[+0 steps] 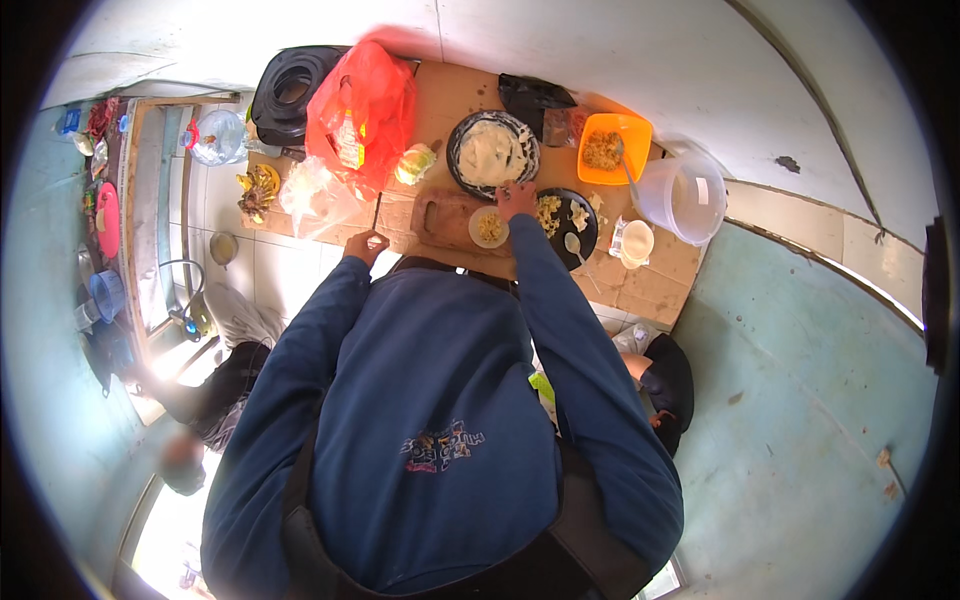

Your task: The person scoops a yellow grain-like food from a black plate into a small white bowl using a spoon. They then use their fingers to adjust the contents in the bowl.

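Observation:
My right hand [516, 199] is at the near rim of a round dark bowl [454, 169] of pale dough [489, 153], fingers bent downward. Whether it pinches any dough is hidden. Below it, a small pale bowl [490, 227] of yellowish crumbly filling rests on a wooden cutting board [442, 219]. To its right lies a black plate [559, 241] bearing more filling [548, 216], pale scraps and a spoon [573, 244]. My left hand [366, 246] is at the table's near edge with curled fingers, beside a thin dark strip. Its grip is unclear.
Cardboard covers the table [660, 281]. A red plastic bag [367, 105], bananas [259, 191] and a cabbage piece [415, 163] stand left. An orange container [634, 131] with a spoon, a clear plastic tub [686, 199] and small cups [637, 241] stand right. People are low at both sides.

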Available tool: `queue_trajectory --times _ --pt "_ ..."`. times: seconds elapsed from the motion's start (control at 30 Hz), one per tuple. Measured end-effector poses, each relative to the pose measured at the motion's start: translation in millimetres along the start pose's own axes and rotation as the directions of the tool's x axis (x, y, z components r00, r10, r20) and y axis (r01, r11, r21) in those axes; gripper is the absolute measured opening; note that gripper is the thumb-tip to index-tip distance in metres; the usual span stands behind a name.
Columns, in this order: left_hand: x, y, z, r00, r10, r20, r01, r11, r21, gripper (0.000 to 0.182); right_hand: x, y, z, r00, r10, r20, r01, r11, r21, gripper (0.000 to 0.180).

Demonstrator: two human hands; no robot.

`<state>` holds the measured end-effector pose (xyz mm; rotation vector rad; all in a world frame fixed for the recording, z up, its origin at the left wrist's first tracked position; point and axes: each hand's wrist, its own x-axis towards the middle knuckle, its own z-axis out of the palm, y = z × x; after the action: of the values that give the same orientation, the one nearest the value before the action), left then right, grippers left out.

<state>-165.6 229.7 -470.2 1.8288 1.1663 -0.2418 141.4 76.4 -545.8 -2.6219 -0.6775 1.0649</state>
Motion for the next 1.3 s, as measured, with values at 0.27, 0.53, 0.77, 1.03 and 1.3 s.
queue_trajectory --times 0.27,0.53,0.77,1.03,1.3 --pt "10 -4 31 0.996 -0.079 -0.033 0.073 0.983 -0.170 0.020 -43 11 -70 0.934 0.106 0.341 -0.334 -0.074 0.940 0.026" --pt "43 9 76 0.993 0.086 0.081 -0.059 0.953 -0.298 0.027 -105 23 -109 0.970 -0.014 0.243 -0.242 -0.149 0.959 0.025" --pt "56 50 102 0.909 0.326 0.258 -0.355 0.932 0.074 0.032 -133 35 -112 0.982 0.007 0.191 -0.189 -0.123 0.974 0.023" --pt "113 16 163 0.828 0.477 0.296 -0.361 0.856 -0.371 0.045 -154 33 -111 0.998 0.018 0.066 -0.065 -0.026 0.998 0.023" --pt "115 45 160 0.775 0.367 0.514 -0.615 0.625 0.481 0.055 -167 43 -114 0.999 -0.022 0.036 -0.034 0.085 0.996 0.022"
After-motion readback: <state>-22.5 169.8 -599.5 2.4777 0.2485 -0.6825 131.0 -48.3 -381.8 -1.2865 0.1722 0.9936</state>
